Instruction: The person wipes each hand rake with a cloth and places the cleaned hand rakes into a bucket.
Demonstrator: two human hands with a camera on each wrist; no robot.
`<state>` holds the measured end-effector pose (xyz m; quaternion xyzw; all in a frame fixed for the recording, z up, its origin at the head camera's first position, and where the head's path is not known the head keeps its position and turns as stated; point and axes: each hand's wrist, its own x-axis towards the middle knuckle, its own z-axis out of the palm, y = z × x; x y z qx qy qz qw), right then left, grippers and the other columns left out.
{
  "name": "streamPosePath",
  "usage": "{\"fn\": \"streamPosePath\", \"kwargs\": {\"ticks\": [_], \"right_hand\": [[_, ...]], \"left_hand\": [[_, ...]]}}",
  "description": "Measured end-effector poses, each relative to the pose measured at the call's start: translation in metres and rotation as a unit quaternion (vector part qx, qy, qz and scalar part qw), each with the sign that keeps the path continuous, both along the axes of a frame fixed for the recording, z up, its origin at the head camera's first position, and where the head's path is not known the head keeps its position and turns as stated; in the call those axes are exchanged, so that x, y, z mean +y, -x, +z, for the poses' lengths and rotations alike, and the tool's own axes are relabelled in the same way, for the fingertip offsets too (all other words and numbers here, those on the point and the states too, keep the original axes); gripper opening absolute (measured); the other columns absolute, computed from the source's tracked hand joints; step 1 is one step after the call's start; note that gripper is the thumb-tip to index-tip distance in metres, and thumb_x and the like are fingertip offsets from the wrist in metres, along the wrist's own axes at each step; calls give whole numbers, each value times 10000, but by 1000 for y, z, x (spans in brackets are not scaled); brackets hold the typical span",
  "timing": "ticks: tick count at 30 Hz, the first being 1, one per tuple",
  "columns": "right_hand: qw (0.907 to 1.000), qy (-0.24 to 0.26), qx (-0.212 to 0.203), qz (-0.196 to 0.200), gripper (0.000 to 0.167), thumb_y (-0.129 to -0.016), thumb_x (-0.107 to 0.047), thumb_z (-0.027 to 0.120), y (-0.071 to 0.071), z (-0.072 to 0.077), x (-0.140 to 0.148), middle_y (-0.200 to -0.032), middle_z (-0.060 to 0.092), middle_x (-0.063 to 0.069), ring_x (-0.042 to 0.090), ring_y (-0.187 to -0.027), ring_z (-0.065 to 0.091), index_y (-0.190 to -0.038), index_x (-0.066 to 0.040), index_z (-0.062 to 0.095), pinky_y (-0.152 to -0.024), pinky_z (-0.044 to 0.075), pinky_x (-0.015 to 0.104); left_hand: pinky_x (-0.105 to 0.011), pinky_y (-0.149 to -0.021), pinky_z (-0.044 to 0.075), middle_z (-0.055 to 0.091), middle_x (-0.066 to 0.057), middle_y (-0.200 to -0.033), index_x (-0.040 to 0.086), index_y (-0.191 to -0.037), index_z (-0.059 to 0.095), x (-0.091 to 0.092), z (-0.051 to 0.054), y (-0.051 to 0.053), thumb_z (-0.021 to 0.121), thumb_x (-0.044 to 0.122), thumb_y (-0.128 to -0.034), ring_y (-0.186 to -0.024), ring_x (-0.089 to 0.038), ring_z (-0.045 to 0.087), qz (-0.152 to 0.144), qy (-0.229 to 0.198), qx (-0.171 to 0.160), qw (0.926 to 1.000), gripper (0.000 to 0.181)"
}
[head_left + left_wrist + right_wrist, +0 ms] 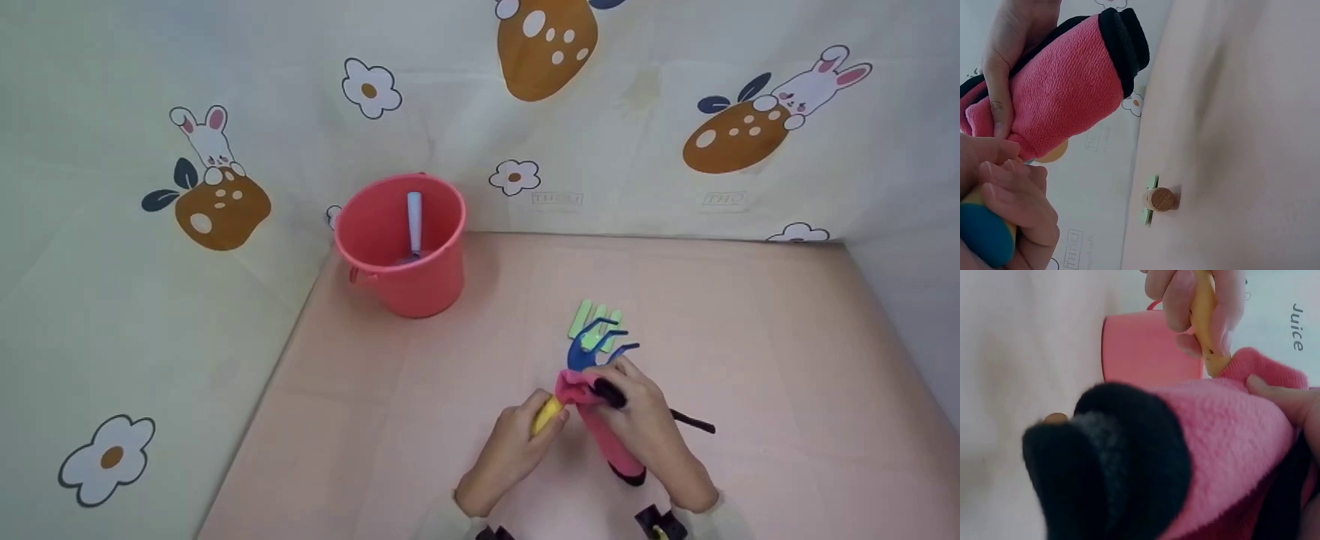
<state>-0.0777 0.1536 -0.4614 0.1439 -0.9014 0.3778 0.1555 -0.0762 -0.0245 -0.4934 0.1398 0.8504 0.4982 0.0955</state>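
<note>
My left hand [512,441] grips the yellow handle [547,416] of a small hand rake with blue prongs [579,357]. A teal handle end [987,233] sticks out of that fist in the left wrist view. With my right hand [641,412] I hold a pink cloth [606,441] with black edging against the rake where handle and prongs meet. The bulk of the cloth hangs below the right hand. Behind the blue prongs, a light green pronged tool [580,319] lies on the table; its round wooden end [1162,199] shows in the left wrist view.
A red bucket [431,289] stands at the table's back left, near the wall. Inside it leans a tool with a pale handle [415,217]. Patterned sheets [450,135] line the back and sides of the pinkish table surface [360,435].
</note>
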Motion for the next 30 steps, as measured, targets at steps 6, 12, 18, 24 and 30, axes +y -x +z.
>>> {"fn": "streamPosePath", "kwargs": {"ticks": [6,12,18,24,30], "right_hand": [[9994,134,-93,-318,323,-679,54,774,7,-5,4,-839,567,-41,96,-801,555,-947,-93,670,-741,519,289],[9983,79,-169,-558,301,-716,-20,775,10,-4,4,-940,625,72,211,-905,625,-965,-35,607,-816,515,420],[9959,-189,-15,-882,326,-724,-69,784,10,-6,5,-954,625,100,235,-902,638,-986,-30,594,-790,523,434],[9930,-290,113,-1141,334,-721,-93,794,10,-7,4,-921,621,90,216,-848,638,-982,-34,595,-765,531,425],[9893,-312,341,-1387,367,-699,-101,813,13,-9,2,-914,633,108,248,-835,646,-995,-33,607,-741,534,446]], "left_hand": [[-143,-484,344,456,80,-655,114,-997,576,0,-2,-3,539,330,-939,-535,11,398,-127,-1,212,9997,226],[-135,-478,347,463,85,-647,114,-981,572,-1,-4,-4,546,295,-939,-530,21,398,-212,13,376,9991,188],[-124,-457,333,438,93,-633,115,-972,565,-2,-3,-5,552,271,-934,-511,28,378,-228,220,582,9978,161],[-129,-449,331,436,91,-629,110,-967,557,-2,-1,-4,544,265,-941,-505,26,372,-221,398,586,9972,158],[-131,-454,330,421,101,-624,124,-976,543,0,1,-7,522,310,-950,-506,23,374,-213,875,531,9945,189]]}}
